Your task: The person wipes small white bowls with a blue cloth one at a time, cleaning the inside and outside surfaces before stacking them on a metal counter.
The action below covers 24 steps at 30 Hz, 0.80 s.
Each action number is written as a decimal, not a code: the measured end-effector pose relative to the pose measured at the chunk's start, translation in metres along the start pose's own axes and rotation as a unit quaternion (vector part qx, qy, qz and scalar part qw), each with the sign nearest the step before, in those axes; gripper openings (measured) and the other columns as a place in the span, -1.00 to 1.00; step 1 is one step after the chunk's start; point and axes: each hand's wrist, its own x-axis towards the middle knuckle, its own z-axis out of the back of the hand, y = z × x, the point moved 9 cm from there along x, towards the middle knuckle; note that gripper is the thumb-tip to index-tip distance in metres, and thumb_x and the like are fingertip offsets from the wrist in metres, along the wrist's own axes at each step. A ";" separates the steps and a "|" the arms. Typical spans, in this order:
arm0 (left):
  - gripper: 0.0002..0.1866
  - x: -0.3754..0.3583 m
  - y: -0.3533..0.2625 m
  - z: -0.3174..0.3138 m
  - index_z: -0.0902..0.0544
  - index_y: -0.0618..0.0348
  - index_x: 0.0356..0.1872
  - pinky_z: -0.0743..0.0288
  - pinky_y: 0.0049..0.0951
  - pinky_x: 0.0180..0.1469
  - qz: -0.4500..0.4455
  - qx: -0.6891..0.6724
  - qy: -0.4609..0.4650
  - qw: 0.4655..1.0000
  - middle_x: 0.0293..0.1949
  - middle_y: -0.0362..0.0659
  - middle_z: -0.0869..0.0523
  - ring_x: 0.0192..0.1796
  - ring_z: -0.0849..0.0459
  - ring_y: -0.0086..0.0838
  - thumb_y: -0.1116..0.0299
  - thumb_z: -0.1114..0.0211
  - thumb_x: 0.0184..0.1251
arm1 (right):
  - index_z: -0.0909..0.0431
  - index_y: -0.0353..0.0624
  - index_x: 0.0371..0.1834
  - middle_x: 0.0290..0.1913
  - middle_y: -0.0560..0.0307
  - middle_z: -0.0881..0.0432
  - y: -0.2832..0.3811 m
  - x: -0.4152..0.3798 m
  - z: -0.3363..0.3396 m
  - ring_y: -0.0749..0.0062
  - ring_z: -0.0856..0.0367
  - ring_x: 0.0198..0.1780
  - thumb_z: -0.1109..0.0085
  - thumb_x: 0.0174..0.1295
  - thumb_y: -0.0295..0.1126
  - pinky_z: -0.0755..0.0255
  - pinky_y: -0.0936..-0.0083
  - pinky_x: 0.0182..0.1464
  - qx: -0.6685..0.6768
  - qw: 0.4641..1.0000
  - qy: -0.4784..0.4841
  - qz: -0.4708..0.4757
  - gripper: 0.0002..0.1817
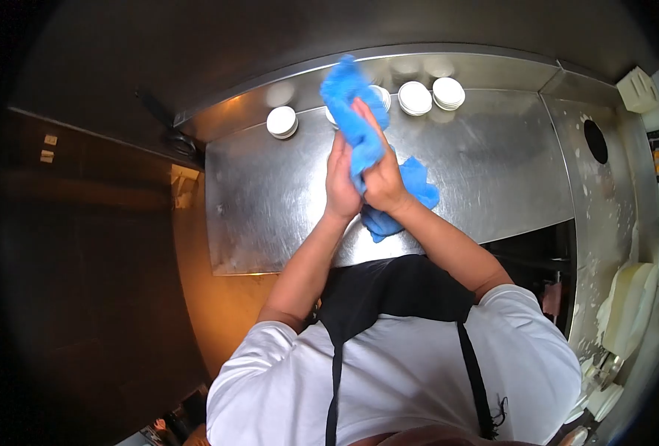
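Both hands are raised together over the steel counter (270, 201), pressing a blue cloth (344, 85) between them. My left hand (343, 184) is on the left side of the cloth, its fingers partly hidden by it. My right hand (381, 175) lies against the cloth from the right, fingers pointing up and away. Part of the cloth sticks out above the fingertips. A second blue piece (416, 178) shows below and to the right of my right hand; whether it joins the held cloth cannot be made out.
Stacks of small white dishes stand along the counter's back edge, at the left (282, 122) and right (415, 98), with others partly behind the cloth. A steel surface with a dark round hole (595, 141) adjoins on the right. White plates (604, 401) are at the lower right.
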 end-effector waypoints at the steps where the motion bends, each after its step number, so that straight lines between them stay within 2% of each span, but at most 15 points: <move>1: -0.31 0.004 -0.012 -0.010 -0.01 0.30 0.55 0.03 -0.31 0.54 -0.028 0.039 0.004 0.999 0.54 0.03 -0.13 0.55 -0.12 -0.28 0.10 0.11 0.58 | -0.40 -0.31 0.32 0.37 -0.19 -0.41 -0.019 -0.007 0.003 0.08 -0.37 0.40 0.14 0.49 -0.25 -0.16 0.24 0.43 0.062 0.993 -0.009 -0.099 -0.54; 2: -0.30 0.005 -0.019 -0.017 0.02 0.30 0.56 0.08 -0.32 0.56 -0.057 0.076 0.003 0.995 0.57 0.03 -0.07 0.58 -0.07 -0.28 0.12 0.10 0.58 | -0.40 -0.32 0.32 0.34 -0.16 -0.44 -0.039 -0.017 0.002 0.12 -0.41 0.36 0.15 0.51 -0.24 -0.19 0.25 0.42 0.124 0.972 -0.014 -0.197 -0.54; 3: -0.27 0.007 -0.023 -0.018 0.07 0.29 0.57 0.11 -0.30 0.56 -0.080 0.095 0.011 0.992 0.58 0.04 -0.03 0.59 -0.03 -0.28 0.19 0.03 0.54 | -0.42 -0.32 0.28 0.20 -0.02 -0.53 -0.050 -0.023 -0.004 0.34 -0.49 0.20 0.16 0.55 -0.25 -0.32 0.35 0.29 0.221 0.945 -0.032 -0.240 -0.58; 6: -0.11 0.020 -0.039 -0.013 0.22 0.23 0.59 0.20 -0.26 0.58 -0.150 0.156 0.033 0.976 0.60 0.08 0.07 0.62 0.09 -0.25 0.42 -0.18 0.43 | -0.44 -0.30 0.24 0.12 0.11 -0.55 -0.059 -0.028 -0.003 0.47 -0.51 0.12 0.10 0.54 -0.27 -0.37 0.48 0.20 0.398 0.866 -0.079 -0.293 -0.62; 7: 0.04 0.020 -0.035 -0.011 0.27 0.18 0.59 0.16 -0.25 0.57 -0.129 0.137 0.044 0.981 0.60 0.08 0.07 0.61 0.04 -0.23 0.56 -0.31 0.29 | -0.47 -0.27 0.20 0.06 0.17 -0.58 -0.070 -0.026 0.000 0.53 -0.53 0.05 0.03 0.51 -0.29 -0.40 0.57 0.11 0.394 0.873 -0.048 -0.283 -0.65; 10: 0.02 0.019 -0.029 -0.002 0.12 0.20 0.59 -0.12 -0.30 0.49 -0.133 0.113 0.015 0.985 0.54 0.07 -0.12 0.52 -0.21 -0.27 0.55 -0.40 0.22 | -0.49 -0.28 0.17 0.02 0.21 -0.60 -0.078 -0.020 0.005 0.55 -0.53 0.02 0.04 0.49 -0.32 -0.42 0.58 0.07 0.306 0.905 -0.024 -0.295 -0.67; 13: -0.07 0.019 -0.020 0.009 -0.12 0.32 0.52 -0.39 -0.38 0.32 -0.057 0.095 -0.057 0.992 0.30 0.00 -0.51 0.25 -0.55 -0.35 0.56 -0.45 0.14 | -0.53 -0.31 0.09 -0.09 0.20 -0.65 -0.057 -0.013 0.001 0.56 -0.55 -0.09 -0.01 0.39 -0.41 -0.45 0.55 -0.01 0.317 0.907 -0.009 -0.278 -0.71; 16: -0.20 0.017 -0.004 0.019 -0.31 0.34 0.43 -0.49 -0.41 0.21 0.037 0.221 -0.024 0.974 0.20 -0.07 -0.60 0.11 -0.65 -0.41 0.66 -0.36 0.07 | -0.56 -0.33 0.05 -0.18 0.15 -0.67 -0.056 -0.006 0.012 0.56 -0.57 -0.14 -0.05 0.26 -0.48 -0.48 0.50 -0.06 0.083 0.974 0.042 -0.208 -0.69; 17: -0.24 0.013 0.001 0.012 -0.36 0.33 0.40 -0.44 -0.40 0.27 0.062 0.172 0.002 0.983 0.24 -0.07 -0.56 0.19 -0.59 -0.44 0.66 -0.30 0.04 | -0.57 -0.30 0.03 -0.24 0.03 -0.70 -0.069 -0.009 0.013 0.46 -0.64 -0.18 -0.10 0.15 -0.53 -0.50 0.44 -0.08 0.121 0.966 0.009 -0.228 -0.65; 20: -0.26 0.004 0.021 0.024 -0.35 0.29 0.41 -0.39 -0.38 0.32 0.040 0.014 -0.043 0.998 0.24 -0.08 -0.55 0.25 -0.55 -0.42 0.62 -0.30 0.10 | -0.58 -0.25 0.05 -0.20 -0.07 -0.72 -0.071 -0.002 0.012 0.22 -0.71 -0.17 -0.14 0.14 -0.55 -0.52 0.40 -0.08 0.005 0.974 0.066 -0.218 -0.63; 21: -0.45 -0.003 0.023 0.012 -0.35 0.19 0.38 -0.36 -0.26 0.38 0.051 -0.142 -0.060 0.987 0.23 -0.11 -0.56 0.28 -0.54 -0.34 0.43 -0.20 0.37 | -0.60 -0.25 0.04 -0.16 -0.05 -0.72 -0.067 -0.001 0.012 0.21 -0.70 -0.13 -0.12 0.13 -0.57 -0.52 0.40 -0.06 -0.054 0.969 0.073 -0.228 -0.64; 23: -0.53 -0.002 0.024 0.000 -0.36 0.16 0.38 -0.27 -0.19 0.44 0.042 -0.248 -0.090 0.964 0.27 -0.12 -0.53 0.33 -0.49 -0.31 0.26 -0.05 0.51 | -0.62 -0.27 0.00 -0.07 -0.02 -0.71 -0.053 0.006 0.012 0.17 -0.69 -0.06 -0.10 0.12 -0.62 -0.51 0.42 -0.01 -0.172 0.951 0.088 -0.243 -0.66; 24: -0.54 -0.001 0.024 -0.002 -0.36 0.14 0.37 -0.23 -0.16 0.47 0.035 -0.301 -0.107 0.947 0.29 -0.12 -0.52 0.35 -0.47 -0.30 0.18 0.02 0.58 | -0.61 -0.26 0.03 0.02 -0.05 -0.68 -0.049 0.008 0.015 0.10 -0.64 0.04 -0.12 0.11 -0.60 -0.47 0.35 0.08 -0.185 0.965 0.050 -0.177 -0.63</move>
